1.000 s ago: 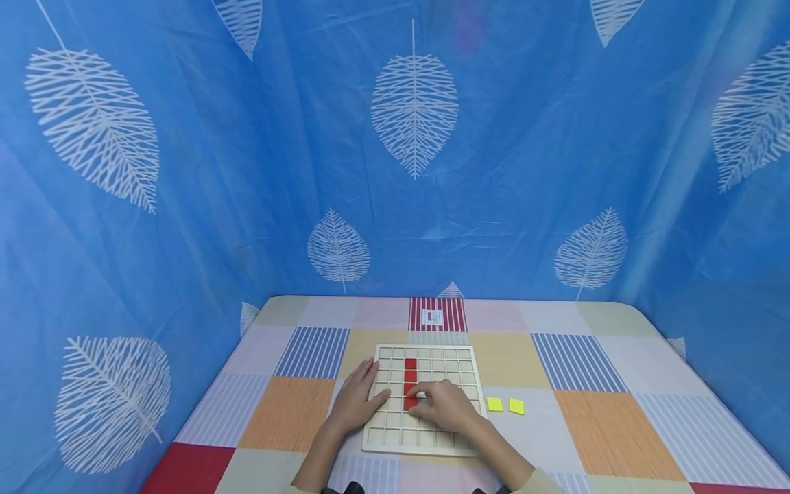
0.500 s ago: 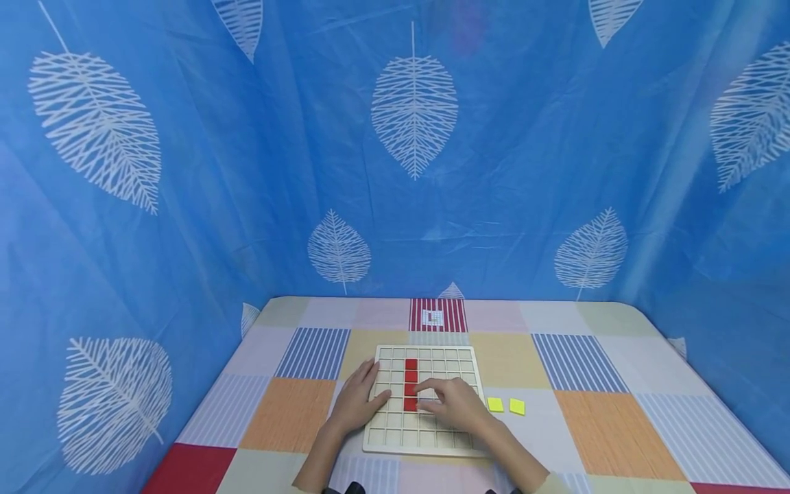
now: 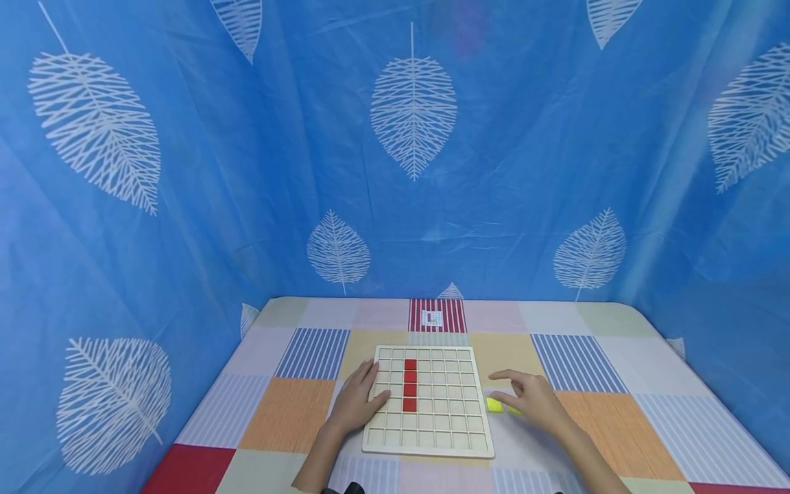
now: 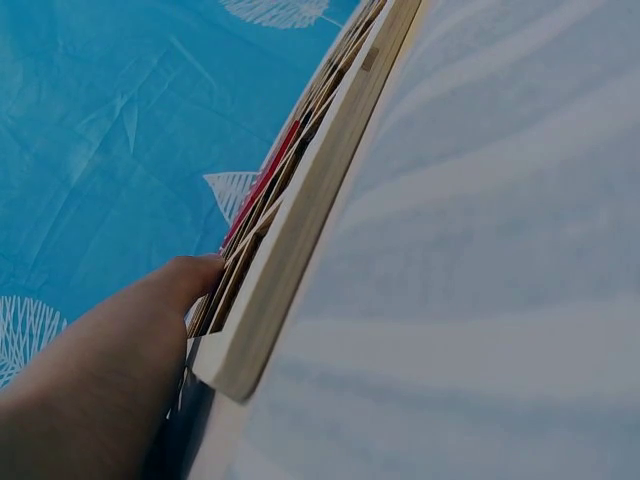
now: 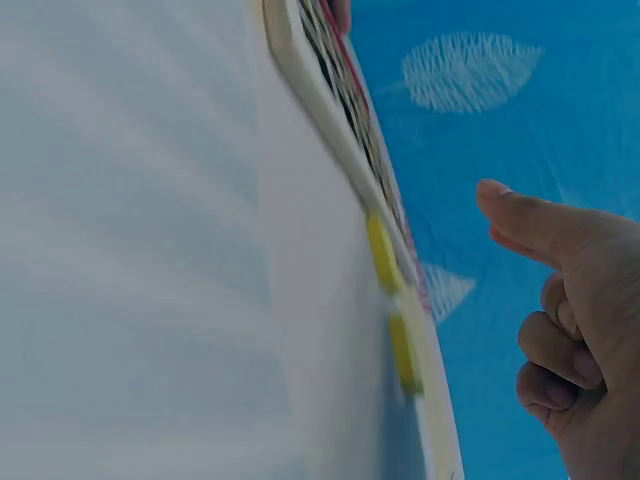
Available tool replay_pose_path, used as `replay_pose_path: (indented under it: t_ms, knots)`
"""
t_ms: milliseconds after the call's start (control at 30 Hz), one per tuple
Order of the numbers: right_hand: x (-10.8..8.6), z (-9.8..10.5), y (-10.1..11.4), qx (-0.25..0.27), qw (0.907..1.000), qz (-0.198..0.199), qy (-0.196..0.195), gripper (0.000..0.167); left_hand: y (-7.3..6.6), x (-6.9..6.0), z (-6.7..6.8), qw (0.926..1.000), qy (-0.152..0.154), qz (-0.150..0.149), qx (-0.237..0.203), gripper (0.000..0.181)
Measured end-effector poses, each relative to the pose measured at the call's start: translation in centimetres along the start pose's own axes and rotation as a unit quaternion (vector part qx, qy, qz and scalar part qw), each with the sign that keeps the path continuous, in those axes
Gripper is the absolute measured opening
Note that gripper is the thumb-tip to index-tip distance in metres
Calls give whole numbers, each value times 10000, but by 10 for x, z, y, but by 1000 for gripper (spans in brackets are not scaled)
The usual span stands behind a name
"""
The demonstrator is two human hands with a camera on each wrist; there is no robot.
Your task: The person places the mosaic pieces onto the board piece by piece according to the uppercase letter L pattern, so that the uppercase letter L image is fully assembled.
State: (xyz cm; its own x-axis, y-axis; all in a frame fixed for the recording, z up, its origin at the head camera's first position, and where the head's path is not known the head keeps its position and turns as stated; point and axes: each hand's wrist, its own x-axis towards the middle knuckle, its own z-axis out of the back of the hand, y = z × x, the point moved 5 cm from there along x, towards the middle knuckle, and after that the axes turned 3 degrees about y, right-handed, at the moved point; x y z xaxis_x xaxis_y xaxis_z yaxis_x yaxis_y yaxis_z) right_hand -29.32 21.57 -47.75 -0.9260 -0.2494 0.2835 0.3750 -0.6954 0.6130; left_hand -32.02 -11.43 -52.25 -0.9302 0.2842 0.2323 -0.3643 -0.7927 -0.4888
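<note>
A pale wooden grid board (image 3: 453,423) lies on the table with a column of several red square tiles (image 3: 410,377) in its cells. My left hand (image 3: 354,398) rests on the board's left edge, fingers straight and thumb on top. To the right of the board my right hand (image 3: 535,403) hovers over two yellow square tiles and holds nothing. Its thumb and index finger are stretched out and apart, while the other fingers are bent. The nearer yellow tile (image 3: 494,405) shows well in the head view; the second yellow tile (image 5: 405,355) is partly hidden there by the hand.
A small printed card (image 3: 432,318) with a coloured grid pattern lies behind the board, on a red striped patch. Patchwork cloth (image 3: 290,412) covers the table. Blue curtains (image 3: 494,171) with white leaves stand behind and at both sides.
My right hand has lifted off the lowest red tile and moved right, off the board and over the yellow tiles. The left hand has stayed put.
</note>
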Motion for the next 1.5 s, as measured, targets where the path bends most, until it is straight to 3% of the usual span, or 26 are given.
replay_pose_path:
  t_ms: [300, 500, 667, 900, 1100, 1233, 1500]
  knots:
    - [-21, 10, -30, -452, 9926, -1026, 469, 37, -1, -1, 3, 10000, -30, -39, 16, 68]
    - [-24, 11, -33, -555, 9904, -1131, 576, 31, -1, -1, 2, 10000, -10, -31, 5, 68]
    - [-17, 14, -25, -713, 9934, -821, 374, 30, -1, -1, 2, 10000, -9, -31, 7, 68]
    - [0, 11, 11, -390, 9991, -33, 144, 30, 0, 0, 0, 10000, 33, 2, 76, 69]
    - [16, -10, 49, -91, 9985, 532, 127, 29, -1, -1, 1, 10000, 31, 34, 81, 69]
    - [24, -28, 72, -153, 9965, 800, 210, 28, -2, -1, 2, 10000, 21, 23, 66, 69]
    - [34, -58, 87, -567, 9911, 1074, 551, 28, -2, -1, 1, 10000, 13, 11, 41, 68]
